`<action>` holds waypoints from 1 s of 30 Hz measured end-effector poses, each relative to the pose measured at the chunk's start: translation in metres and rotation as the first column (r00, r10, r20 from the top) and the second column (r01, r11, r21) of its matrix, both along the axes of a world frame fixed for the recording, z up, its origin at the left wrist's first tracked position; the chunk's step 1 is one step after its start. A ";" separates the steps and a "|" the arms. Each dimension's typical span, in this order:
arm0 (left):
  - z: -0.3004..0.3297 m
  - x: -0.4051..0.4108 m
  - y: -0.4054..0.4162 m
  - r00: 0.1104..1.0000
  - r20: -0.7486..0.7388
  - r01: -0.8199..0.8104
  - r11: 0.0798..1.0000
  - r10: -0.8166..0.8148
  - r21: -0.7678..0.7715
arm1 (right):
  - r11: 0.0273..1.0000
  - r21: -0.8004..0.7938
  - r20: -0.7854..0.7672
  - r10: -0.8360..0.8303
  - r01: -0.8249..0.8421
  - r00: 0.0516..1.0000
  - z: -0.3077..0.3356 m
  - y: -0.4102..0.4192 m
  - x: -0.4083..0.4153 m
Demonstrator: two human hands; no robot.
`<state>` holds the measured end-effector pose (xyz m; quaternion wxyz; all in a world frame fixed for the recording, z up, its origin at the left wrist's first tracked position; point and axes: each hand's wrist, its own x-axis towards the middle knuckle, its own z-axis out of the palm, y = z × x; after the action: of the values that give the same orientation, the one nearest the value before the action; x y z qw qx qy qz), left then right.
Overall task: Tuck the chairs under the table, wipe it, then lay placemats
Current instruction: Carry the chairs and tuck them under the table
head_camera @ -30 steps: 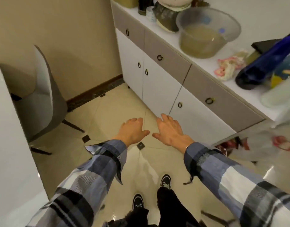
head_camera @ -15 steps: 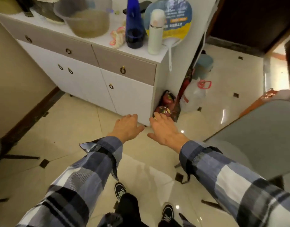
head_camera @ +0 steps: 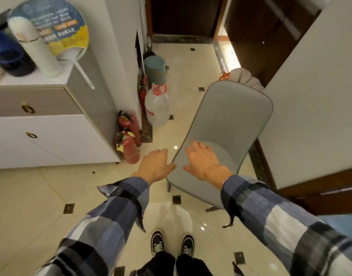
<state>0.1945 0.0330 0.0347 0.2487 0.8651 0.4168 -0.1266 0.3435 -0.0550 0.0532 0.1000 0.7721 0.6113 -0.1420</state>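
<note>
A grey upholstered chair stands on the tiled floor ahead of me, right of centre, its tall back leaning toward the far wall. My right hand hovers palm down over the chair's seat with fingers spread and holds nothing. My left hand is stretched out flat just left of the seat's front edge, also holding nothing. Whether either hand touches the chair cannot be told. No table, cloth or placemat is in view.
A white sideboard fills the left, with a white flask, a round fan and a blue bottle on top. Two red fire extinguishers, a water jug and a teal bin stand beside it. White wall at right.
My view has swung right, from the sideboard and another grey chair to this chair. Both hands stay outstretched and open, now reaching over its seat.
</note>
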 end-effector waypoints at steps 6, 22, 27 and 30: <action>-0.003 0.072 -0.029 0.991 -0.029 0.126 0.991 -0.128 -0.044 | 0.992 0.027 0.028 -0.123 0.123 0.992 0.008 -0.047 0.069; -0.010 0.302 -0.099 0.994 -0.029 -0.110 0.991 0.108 -0.076 | 0.993 0.025 0.094 0.115 -0.118 0.989 0.004 -0.093 0.332; -0.007 0.336 -0.083 0.984 -0.011 -0.176 0.982 0.175 -0.069 | 0.974 0.032 0.155 0.215 -0.223 0.964 0.008 -0.061 0.381; -0.013 0.359 -0.061 0.977 -0.003 -0.214 0.974 0.215 -0.071 | 0.955 0.014 0.182 0.290 -0.298 0.939 0.007 -0.034 0.411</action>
<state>0.5538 -0.0283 0.0212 0.2924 0.8059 0.5024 -0.1118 0.7549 -0.0888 0.0602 0.1585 0.6836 0.7111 -0.0432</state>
